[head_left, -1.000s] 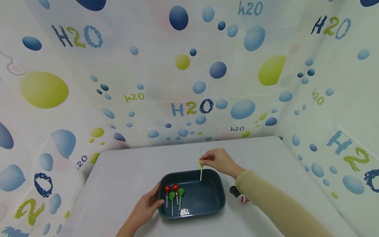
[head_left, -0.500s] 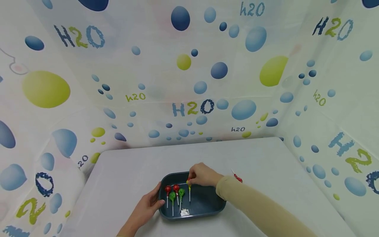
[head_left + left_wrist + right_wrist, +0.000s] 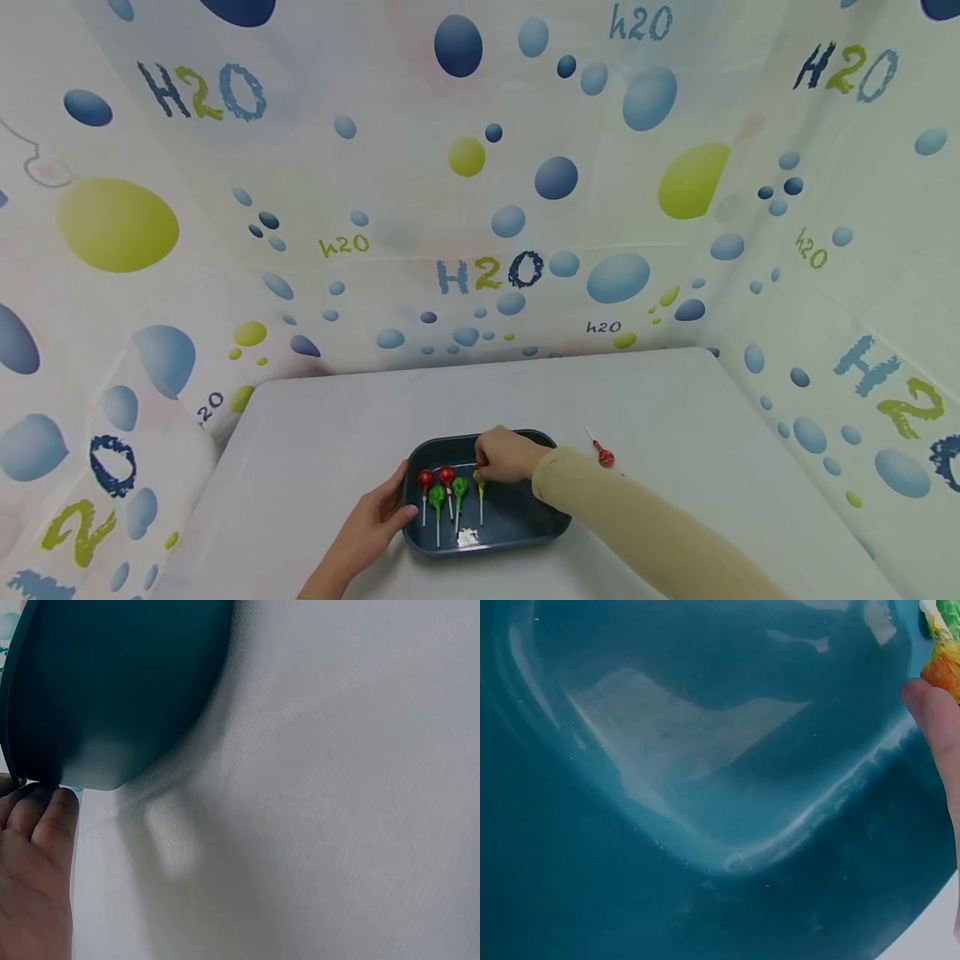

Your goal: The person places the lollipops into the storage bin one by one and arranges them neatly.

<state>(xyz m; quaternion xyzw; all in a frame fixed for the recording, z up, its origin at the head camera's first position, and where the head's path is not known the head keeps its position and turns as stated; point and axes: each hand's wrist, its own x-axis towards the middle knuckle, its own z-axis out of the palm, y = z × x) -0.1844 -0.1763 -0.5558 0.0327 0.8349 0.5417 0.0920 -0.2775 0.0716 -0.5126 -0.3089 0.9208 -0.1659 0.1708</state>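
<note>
A dark teal tray (image 3: 517,521) stands on the table, its left end gripped by my left hand (image 3: 366,523), thumb over the rim. In the left wrist view, the fingers (image 3: 54,821) of that hand reach to the tray's outer wall. My right hand (image 3: 512,457) is inside the tray and pinches a yellow-and-red lollipop (image 3: 482,495) by its head, stick toward me. The right wrist view shows its orange-yellow wrapper (image 3: 941,669) right at the fingertip. To its left lie two red lollipops (image 3: 447,477) and two green lollipops (image 3: 437,497), sticks pointing the same way.
Behind the right sleeve (image 3: 622,508), a red lollipop (image 3: 605,457) lies on the white table (image 3: 337,433) to the right of the tray. A printed curtain (image 3: 390,183) with bubbles encloses the table at the back and sides.
My right hand has carried the yellow-and-red lollipop from above the tray's back rim down and left, beside the green ones. The left hand has kept its grip on the tray.
</note>
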